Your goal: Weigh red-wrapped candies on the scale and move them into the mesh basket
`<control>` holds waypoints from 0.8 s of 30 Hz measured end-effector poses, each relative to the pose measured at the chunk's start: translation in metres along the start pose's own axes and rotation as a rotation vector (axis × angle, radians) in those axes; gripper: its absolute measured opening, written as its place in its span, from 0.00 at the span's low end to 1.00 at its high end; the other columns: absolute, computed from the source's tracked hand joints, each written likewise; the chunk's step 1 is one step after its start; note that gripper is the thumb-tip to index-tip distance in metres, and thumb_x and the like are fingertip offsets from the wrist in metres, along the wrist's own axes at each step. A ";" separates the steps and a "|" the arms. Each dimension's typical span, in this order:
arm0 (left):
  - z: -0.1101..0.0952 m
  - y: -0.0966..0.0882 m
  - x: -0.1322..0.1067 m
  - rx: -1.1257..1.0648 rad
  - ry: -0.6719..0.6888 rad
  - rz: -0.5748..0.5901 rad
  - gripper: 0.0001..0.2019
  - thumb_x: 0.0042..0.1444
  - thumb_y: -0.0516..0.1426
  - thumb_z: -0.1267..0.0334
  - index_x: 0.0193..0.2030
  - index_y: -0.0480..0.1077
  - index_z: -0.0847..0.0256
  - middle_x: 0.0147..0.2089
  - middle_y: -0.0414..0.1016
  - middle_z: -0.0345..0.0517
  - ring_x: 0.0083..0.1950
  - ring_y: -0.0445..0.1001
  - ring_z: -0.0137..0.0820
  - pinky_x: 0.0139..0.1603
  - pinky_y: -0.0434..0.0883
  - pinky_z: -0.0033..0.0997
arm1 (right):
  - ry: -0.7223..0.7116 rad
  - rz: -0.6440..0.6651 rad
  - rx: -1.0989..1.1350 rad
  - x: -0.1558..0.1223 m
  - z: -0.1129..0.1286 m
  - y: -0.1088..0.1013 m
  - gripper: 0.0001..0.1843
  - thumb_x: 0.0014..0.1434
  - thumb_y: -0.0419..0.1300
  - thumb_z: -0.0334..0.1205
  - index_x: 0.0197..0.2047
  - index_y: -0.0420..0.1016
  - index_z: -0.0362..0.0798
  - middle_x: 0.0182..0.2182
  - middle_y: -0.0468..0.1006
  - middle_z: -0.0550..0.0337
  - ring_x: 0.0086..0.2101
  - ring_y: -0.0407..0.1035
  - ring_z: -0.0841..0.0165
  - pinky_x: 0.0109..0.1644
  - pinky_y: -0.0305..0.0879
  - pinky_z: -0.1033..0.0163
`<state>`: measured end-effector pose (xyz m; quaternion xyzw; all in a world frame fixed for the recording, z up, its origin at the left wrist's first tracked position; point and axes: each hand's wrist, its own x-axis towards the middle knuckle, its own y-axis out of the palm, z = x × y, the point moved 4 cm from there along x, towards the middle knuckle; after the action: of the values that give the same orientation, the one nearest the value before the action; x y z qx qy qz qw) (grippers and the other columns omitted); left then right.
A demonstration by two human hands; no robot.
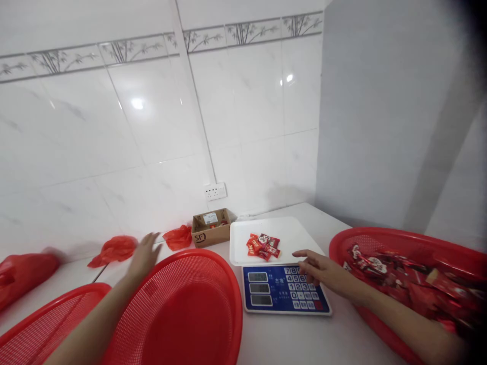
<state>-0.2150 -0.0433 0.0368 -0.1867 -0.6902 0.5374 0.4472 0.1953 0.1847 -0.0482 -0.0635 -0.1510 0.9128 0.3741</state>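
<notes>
My left hand is over the table between two red plastic bags, its fingers stretched and apart, holding nothing. My right hand hovers at the right edge of the scale's keypad, index finger extended and the others loosely bent, with nothing visible in it. Several small red snack packets lie in a loose pile on the white pan of the digital scale. To the right, a red basket holds many red packets, and my right forearm passes over it. An oval red plastic basket stands below my left hand.
Another red basket is at the lower left, partly behind my left forearm. Red plastic bags lie along the wall. A small cardboard box with some packets inside sits behind the scale, below a wall socket.
</notes>
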 end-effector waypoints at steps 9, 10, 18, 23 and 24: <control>-0.267 0.063 0.001 -0.367 0.465 0.399 0.35 0.52 0.43 0.38 0.63 0.50 0.55 0.67 0.46 0.52 0.67 0.42 0.42 0.63 0.52 0.44 | -0.074 -0.077 0.105 0.006 -0.010 -0.010 0.29 0.50 0.51 0.61 0.46 0.63 0.47 0.25 0.71 0.64 0.23 0.67 0.71 0.26 0.62 0.63; -0.281 0.069 0.000 -0.373 0.477 0.433 0.37 0.50 0.43 0.35 0.63 0.50 0.53 0.67 0.45 0.53 0.67 0.41 0.46 0.62 0.52 0.50 | -0.074 -0.083 0.109 0.005 -0.009 -0.010 0.29 0.50 0.51 0.61 0.46 0.63 0.48 0.25 0.71 0.64 0.23 0.67 0.71 0.26 0.62 0.63; -0.316 0.083 0.005 -0.332 0.601 0.357 0.30 0.50 0.46 0.38 0.55 0.61 0.51 0.56 0.63 0.53 0.59 0.58 0.48 0.55 0.57 0.55 | -0.049 -0.072 0.124 0.000 0.004 -0.006 0.30 0.46 0.53 0.63 0.44 0.65 0.48 0.23 0.69 0.65 0.21 0.65 0.72 0.25 0.61 0.64; -0.321 0.090 0.022 -0.339 0.510 0.285 0.18 0.54 0.51 0.49 0.44 0.68 0.60 0.46 0.69 0.49 0.51 0.65 0.42 0.49 0.62 0.50 | -0.044 -0.063 0.127 -0.001 0.008 -0.005 0.32 0.45 0.52 0.65 0.44 0.66 0.48 0.23 0.69 0.66 0.21 0.65 0.72 0.24 0.61 0.65; -0.323 0.092 0.026 -0.355 0.477 0.274 0.16 0.55 0.51 0.52 0.43 0.68 0.61 0.45 0.69 0.48 0.50 0.66 0.40 0.48 0.63 0.49 | -0.044 -0.067 0.130 -0.001 0.007 -0.005 0.32 0.45 0.52 0.65 0.44 0.65 0.48 0.23 0.69 0.66 0.21 0.65 0.72 0.24 0.61 0.65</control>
<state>0.0146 0.1939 -0.0289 -0.4733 -0.6174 0.4050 0.4803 0.1977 0.1862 -0.0396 -0.0138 -0.1017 0.9089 0.4041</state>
